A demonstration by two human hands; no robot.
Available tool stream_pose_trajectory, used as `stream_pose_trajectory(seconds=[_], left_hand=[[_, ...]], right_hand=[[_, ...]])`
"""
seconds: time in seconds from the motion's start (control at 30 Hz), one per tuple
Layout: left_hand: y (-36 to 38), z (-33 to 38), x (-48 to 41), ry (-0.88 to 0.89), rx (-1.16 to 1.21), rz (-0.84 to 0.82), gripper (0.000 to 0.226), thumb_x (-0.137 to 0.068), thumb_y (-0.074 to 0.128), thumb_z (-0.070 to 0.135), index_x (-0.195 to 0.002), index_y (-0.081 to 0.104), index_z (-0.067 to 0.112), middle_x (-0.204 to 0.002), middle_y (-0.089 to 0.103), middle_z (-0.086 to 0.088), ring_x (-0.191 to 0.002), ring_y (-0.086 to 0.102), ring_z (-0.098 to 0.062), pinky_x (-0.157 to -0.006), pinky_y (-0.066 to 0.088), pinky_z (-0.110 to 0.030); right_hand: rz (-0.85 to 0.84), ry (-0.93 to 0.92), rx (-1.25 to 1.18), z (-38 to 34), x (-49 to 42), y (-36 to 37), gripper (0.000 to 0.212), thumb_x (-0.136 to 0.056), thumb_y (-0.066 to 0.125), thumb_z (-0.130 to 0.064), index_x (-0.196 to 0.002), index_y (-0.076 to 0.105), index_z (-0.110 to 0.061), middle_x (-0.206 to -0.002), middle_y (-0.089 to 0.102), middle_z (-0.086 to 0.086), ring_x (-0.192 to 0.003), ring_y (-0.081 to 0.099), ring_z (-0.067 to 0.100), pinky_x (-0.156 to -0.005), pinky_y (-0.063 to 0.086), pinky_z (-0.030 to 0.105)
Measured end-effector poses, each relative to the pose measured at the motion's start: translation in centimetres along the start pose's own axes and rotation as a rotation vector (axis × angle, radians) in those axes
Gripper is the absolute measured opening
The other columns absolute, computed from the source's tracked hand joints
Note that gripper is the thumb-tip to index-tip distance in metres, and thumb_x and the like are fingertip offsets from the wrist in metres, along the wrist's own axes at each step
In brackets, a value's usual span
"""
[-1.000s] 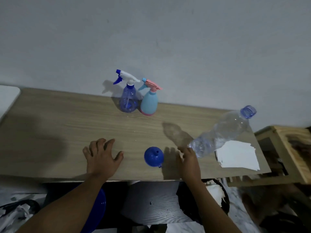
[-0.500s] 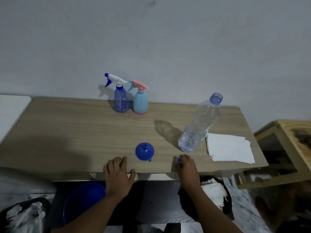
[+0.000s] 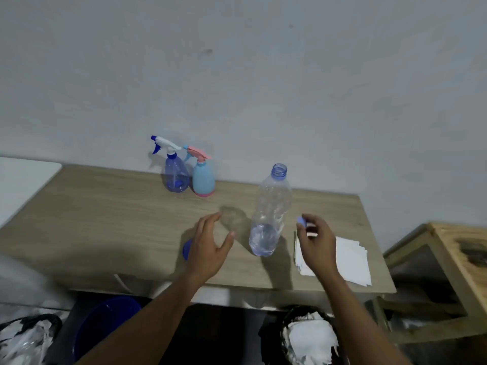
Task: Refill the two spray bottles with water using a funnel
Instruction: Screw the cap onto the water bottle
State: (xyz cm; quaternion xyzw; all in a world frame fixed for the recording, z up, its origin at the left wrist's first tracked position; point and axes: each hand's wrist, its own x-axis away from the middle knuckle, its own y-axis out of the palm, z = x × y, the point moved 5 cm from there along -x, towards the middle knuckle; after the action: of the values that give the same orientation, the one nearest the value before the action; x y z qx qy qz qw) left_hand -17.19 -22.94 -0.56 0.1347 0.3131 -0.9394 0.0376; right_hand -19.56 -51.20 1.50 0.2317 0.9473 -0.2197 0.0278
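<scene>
- Nearest, under the table point(image 3: 105, 219): a blue bucket point(image 3: 105, 327) sits on the floor, out of play.
- My left hand point(image 3: 208, 248) was flat at the near edge half a second ago. Now it is lifted and forward, with fingers spread wide and nothing in it.
- The funnel point(image 3: 186, 249) lies right under that hand, and only a blue sliver shows past my palm. I can't tell whether I'm touching it yet.
- My right hand point(image 3: 316, 243) has also come up off the table edge. Thumb and fingertips pinch a small blue piece, blurred but most likely the cap point(image 3: 301, 221).
- A stack of paper point(image 3: 350, 259) lies flat below that hand.
- Between my hands the water bottle point(image 3: 268, 217) stands upright with its mouth open. Water fills only the lower part.
- Far back against the wall, the blue spray bottle point(image 3: 175, 175) and the pink-topped spray bottle point(image 3: 203, 177) stand touching or nearly so. Both still have their trigger heads on and are well apart from my hands.
- My read: the water supply is open and the funnel is about to be picked up, but nothing has been poured.
- The cap needs setting down first, to free my right hand.
- Then the trigger heads must come off before the funnel can seat in either neck.
- Risk: the water bottle is tall and light, and a brush from either wrist could tip it onto the paper.
</scene>
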Motion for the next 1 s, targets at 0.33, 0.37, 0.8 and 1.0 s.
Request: stream_pose_trajectory(seconds=[0.33, 0.37, 0.8, 1.0], left_hand=[[1.7, 10.8, -5.5, 0.149, 0.25, -0.147, 0.06, -0.09, 0.066, 0.042, -0.143, 0.04, 0.031, -0.139, 0.051, 0.015, -0.124, 0.051, -0.003, -0.1, 0.051, -0.033], [1.7, 11.1, -5.6, 0.148, 0.242, -0.14, 0.059, -0.09, 0.067, 0.039, -0.142, 0.042, 0.031, -0.138, 0.053, 0.014, -0.122, 0.052, -0.003, -0.099, 0.052, -0.034], [1.3, 10.7, -6.2, -0.028, 0.462, -0.219, 0.059, -0.085, 0.076, 0.019, -0.13, 0.052, 0.048, -0.134, 0.062, 0.009, -0.116, 0.064, -0.009, -0.097, 0.054, -0.031], [1.5, 10.5, -6.4, -0.049, 0.442, -0.205, 0.061, -0.086, 0.075, 0.019, -0.14, 0.051, 0.033, -0.135, 0.062, 0.008, -0.117, 0.063, -0.009, -0.097, 0.055, -0.03]], right_hand=[[-0.48, -0.429, -0.014, -14.9, -7.6, -2.5, 0.025, -0.098, 0.063, -0.018, -0.122, 0.068, -0.018, -0.117, 0.07, -0.009, -0.093, 0.072, 0.009, -0.082, 0.058, 0.025], [-0.517, -0.455, 0.016, -15.2, -7.8, -2.3, 0.025, -0.098, 0.064, -0.018, -0.122, 0.068, -0.019, -0.118, 0.07, -0.011, -0.091, 0.071, 0.008, -0.08, 0.057, 0.022], [-0.741, -0.598, 0.095, -16.2, -9.5, 0.0, 0.024, -0.096, 0.065, -0.012, -0.118, 0.073, -0.014, -0.123, 0.068, -0.005, -0.097, 0.067, 0.003, -0.078, 0.055, 0.019], [-0.653, -0.539, 0.117, -15.9, -9.8, 0.9, 0.021, -0.085, 0.078, -0.033, -0.099, 0.064, -0.027, -0.106, 0.065, -0.012, -0.086, 0.066, 0.012, -0.075, 0.056, 0.028]])
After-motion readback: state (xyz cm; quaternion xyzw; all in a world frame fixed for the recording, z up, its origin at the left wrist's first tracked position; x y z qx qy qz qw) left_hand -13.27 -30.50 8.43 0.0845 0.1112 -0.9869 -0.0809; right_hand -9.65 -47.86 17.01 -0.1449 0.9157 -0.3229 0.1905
